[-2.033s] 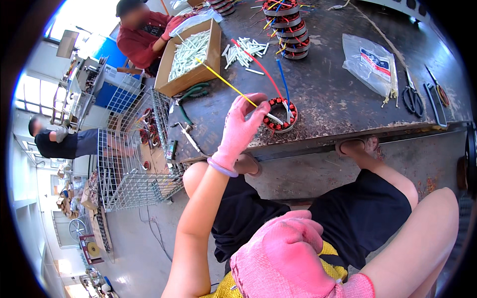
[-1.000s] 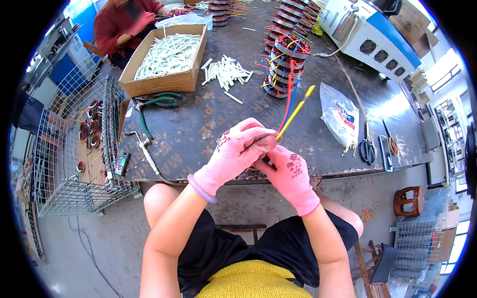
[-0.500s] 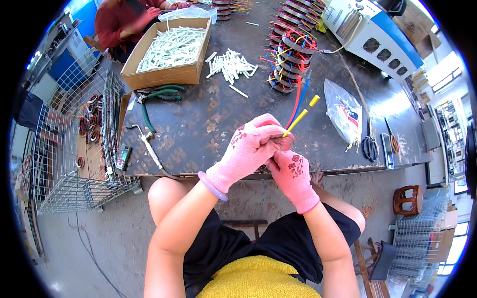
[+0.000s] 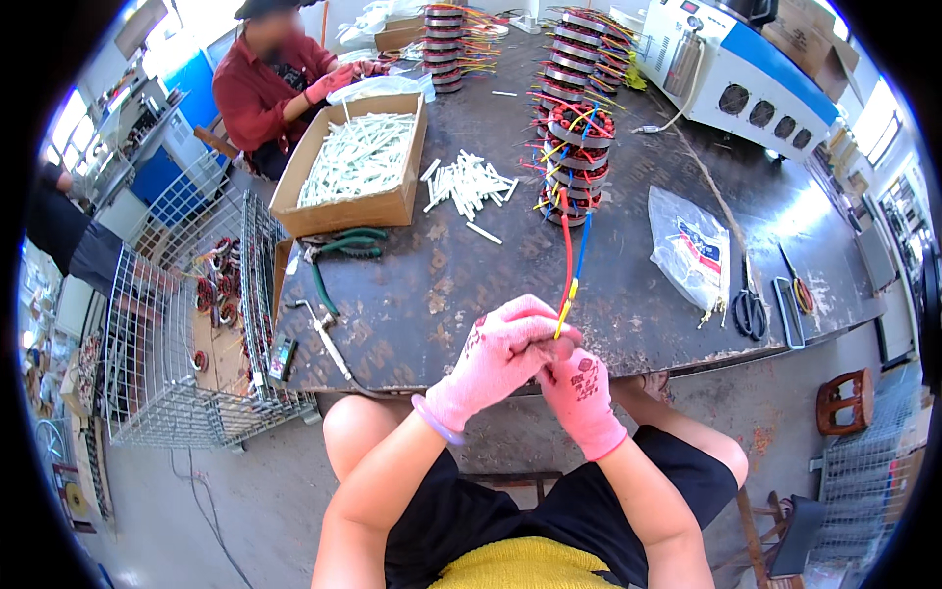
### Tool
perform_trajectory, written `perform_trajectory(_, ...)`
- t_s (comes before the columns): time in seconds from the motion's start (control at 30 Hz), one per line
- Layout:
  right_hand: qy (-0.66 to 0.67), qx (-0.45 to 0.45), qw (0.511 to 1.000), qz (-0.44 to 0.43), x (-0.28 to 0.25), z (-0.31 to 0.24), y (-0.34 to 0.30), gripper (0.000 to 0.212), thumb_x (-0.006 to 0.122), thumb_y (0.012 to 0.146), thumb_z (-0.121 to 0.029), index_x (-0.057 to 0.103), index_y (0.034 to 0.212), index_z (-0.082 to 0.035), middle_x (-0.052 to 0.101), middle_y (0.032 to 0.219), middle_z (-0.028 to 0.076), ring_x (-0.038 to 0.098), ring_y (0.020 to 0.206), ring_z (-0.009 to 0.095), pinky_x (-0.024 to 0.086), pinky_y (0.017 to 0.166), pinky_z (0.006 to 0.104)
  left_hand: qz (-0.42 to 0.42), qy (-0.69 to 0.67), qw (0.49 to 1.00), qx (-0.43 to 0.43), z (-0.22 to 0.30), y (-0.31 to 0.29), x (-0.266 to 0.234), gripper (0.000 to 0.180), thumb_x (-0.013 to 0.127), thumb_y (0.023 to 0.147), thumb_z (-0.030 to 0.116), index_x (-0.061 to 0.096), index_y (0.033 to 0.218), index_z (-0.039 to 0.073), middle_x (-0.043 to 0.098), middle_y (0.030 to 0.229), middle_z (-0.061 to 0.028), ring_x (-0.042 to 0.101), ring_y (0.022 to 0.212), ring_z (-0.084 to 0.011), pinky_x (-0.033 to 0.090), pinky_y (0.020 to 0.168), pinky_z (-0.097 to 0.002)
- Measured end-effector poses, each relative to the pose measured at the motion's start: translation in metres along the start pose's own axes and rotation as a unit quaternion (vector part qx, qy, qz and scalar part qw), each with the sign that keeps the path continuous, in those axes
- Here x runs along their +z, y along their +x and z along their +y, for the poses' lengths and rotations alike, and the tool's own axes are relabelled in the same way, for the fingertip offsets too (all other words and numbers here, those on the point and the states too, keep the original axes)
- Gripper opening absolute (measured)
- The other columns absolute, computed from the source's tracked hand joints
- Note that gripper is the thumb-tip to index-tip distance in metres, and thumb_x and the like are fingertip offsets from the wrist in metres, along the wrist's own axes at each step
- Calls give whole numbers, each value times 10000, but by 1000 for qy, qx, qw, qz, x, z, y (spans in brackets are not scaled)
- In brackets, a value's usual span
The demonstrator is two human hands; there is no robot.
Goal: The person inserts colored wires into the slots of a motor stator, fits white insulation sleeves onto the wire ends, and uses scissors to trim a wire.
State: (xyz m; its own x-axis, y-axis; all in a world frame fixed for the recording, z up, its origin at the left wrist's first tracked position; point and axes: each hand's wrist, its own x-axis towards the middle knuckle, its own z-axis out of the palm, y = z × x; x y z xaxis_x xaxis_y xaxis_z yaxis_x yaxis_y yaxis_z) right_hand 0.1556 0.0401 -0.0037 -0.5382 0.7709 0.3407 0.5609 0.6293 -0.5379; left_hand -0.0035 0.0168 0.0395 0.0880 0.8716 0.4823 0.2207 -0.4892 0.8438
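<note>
Close together at the table's near edge, my pink-gloved hands meet around thin electrical wires. My left hand is closed, its fingertips pinching at the foot of a yellow wire. A red wire and a blue wire rise from the same spot toward a stack of motor stators. Whether they join those stators I cannot tell. My right hand is also closed, its fingers against the left fingertips; what it grips is hidden. The stators are metal rings with red windings and coloured leads.
A cardboard box of white tubes stands at left, with loose tubes beside it. Green-handled pliers, a thin metal torch, a plastic bag and scissors lie around. A person works across the table.
The view has shifted, so the table sits lower and the far side shows more. The yellow wire, earlier slanting out to the right, now stands more upright near the blue one. My hands stay together.
</note>
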Motion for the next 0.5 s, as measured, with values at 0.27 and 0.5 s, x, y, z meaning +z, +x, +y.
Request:
perform_trajectory(0.27, 75, -21, 997, 28, 4, 18, -15, 384, 712, 857, -176, 589, 1209, -86, 650, 884, 126, 671, 771, 312, 533, 627, 402, -63, -183, 968, -162, 7, 14, -31, 246, 628, 855, -33, 663, 1098, -23, 627, 972, -83, 661, 794, -133, 542, 633, -290)
perform_trajectory(0.5, 151, -4, 988, -26, -10, 5, -57, 287, 699, 884, -231, 630, 1133, -107, 636, 780, 86, 652, 687, 281, 521, 595, 379, -70, 458, 883, -67, -124, 79, -83, 222, 703, 844, 141, 650, 1056, 98, 613, 1052, -91, 648, 937, -266, 541, 778, -355)
